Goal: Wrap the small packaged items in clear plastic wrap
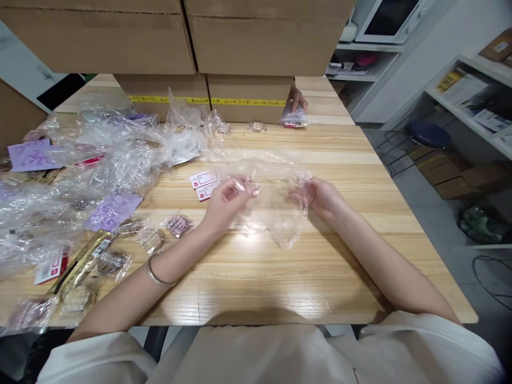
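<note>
A clear plastic bag [276, 213] is stretched between my two hands above the wooden table. My left hand [232, 197] pinches its left side between thumb and fingers. At the bag's right edge, my right hand [320, 197] grips the film, its fingertips partly blurred behind the plastic. Two white and red cards [205, 184] lie just beyond my left hand. Near my left forearm are small wrapped snacks, among them a purplish one [178, 224] and a pale one [150, 240].
Crumpled clear bags [128, 165] cover the table's left side, with purple sheets [113, 209] and gold sticks [82, 261] among them. Cardboard boxes [256, 45] are stacked at the back. Another person's hand [296, 100] touches a filled bag [294, 118] beside them.
</note>
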`<state>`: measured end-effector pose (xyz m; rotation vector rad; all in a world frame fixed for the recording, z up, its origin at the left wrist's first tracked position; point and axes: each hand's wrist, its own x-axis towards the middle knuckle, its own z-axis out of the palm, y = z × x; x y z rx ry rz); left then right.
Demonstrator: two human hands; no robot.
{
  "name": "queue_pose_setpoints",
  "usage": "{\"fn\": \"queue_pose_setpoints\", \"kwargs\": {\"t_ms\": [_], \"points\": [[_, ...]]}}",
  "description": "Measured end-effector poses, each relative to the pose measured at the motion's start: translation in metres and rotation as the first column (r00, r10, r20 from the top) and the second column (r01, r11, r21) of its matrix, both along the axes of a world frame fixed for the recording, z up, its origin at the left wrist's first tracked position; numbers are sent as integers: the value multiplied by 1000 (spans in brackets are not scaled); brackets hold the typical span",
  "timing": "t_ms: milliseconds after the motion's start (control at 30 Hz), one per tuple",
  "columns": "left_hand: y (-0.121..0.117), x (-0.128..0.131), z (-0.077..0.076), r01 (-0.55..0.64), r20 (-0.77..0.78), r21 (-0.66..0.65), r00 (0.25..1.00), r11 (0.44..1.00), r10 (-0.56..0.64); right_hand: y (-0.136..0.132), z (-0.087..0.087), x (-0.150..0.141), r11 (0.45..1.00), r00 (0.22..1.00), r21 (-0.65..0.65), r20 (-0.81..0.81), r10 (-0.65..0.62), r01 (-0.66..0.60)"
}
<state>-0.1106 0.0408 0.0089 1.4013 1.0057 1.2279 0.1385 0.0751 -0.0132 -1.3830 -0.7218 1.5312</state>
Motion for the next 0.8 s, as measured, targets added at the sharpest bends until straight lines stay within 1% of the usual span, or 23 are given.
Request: {"fn": "queue_pose_setpoints", "kwargs": {"t_ms": [33,67,100,133,167,200,233,267,333,367,400,433,467,500,533,567,600,633,667,700,733,767,800], "points": [[-7,3,0,75,-117,61,991,995,-67,5,0,8,998,992,34,105,-64,60],[-12,5,0,178,-276,126,951,976,-138,9,-1,17,994,959,73,265,-101,85],[-16,6,1,296,-451,176,872,939,-191,13,-1,27,992,887,103,447,-114,75],[-17,4,2,401,-613,195,762,895,-208,15,-2,38,992,786,118,608,-110,48],[-16,1,5,472,-740,186,644,862,-193,16,-2,49,993,664,120,741,-99,14],[-13,-3,8,501,-828,163,538,850,-159,17,-2,58,994,528,109,845,-85,-15],[-8,-9,11,495,-883,145,456,857,-114,16,-2,66,996,393,89,917,-69,-32],[-2,-16,15,467,-915,141,398,873,-65,15,0,73,997,266,66,963,-54,-39],[12,-31,19,379,-941,191,332,905,60,11,4,78,997,9,43,999,-42,-62],[19,-39,20,330,-942,234,311,915,128,8,7,77,994,-99,53,993,-63,-95],[25,-46,19,287,-941,262,289,921,177,5,11,73,986,-164,88,980,-111,-143],[31,-53,16,261,-948,254,260,931,186,1,15,67,968,-199,135,964,-179,-213],[36,-59,13,247,-964,203,219,947,149,-3,18,58,936,-203,182,947,-249,-300],[40,-64,9,244,-983,114,170,963,73,-7,21,49,893,-174,213,938,-301,-398],[43,-69,6,244,-993,4,115,970,-24,-11,22,38,837,-120,217,941,-317,-503],[45,-73,3,240,-991,-102,61,965,-120,-16,22,27,767,-62,194,955,-291,-611],[47,-76,2,234,-979,-193,15,953,-202,-22,20,16,682,-21,149,972,-235,-716],[48,-80,1,223,-965,-258,-18,940,-260,-28,17,6,591,-11,87,987,-161,-802],[48,-82,2,206,-956,-294,-40,933,-292,-34,11,-4,514,-23,29,995,-95,-857],[48,-84,4,181,-952,-306,-60,935,-300,-40,5,-12,460,-48,-23,998,-41,-888],[48,-85,6,153,-953,-300,-82,942,-291,-46,-2,-20,435,-77,-69,997,-2,-898],[47,-85,8,129,-957,-282,-105,951,-269,-52,-8,-26,439,-103,-102,994,21,-893],[47,-84,9,115,-962,-256,-132,960,-241,-58,-13,-31,461,-125,-125,992,31,-879]]}}
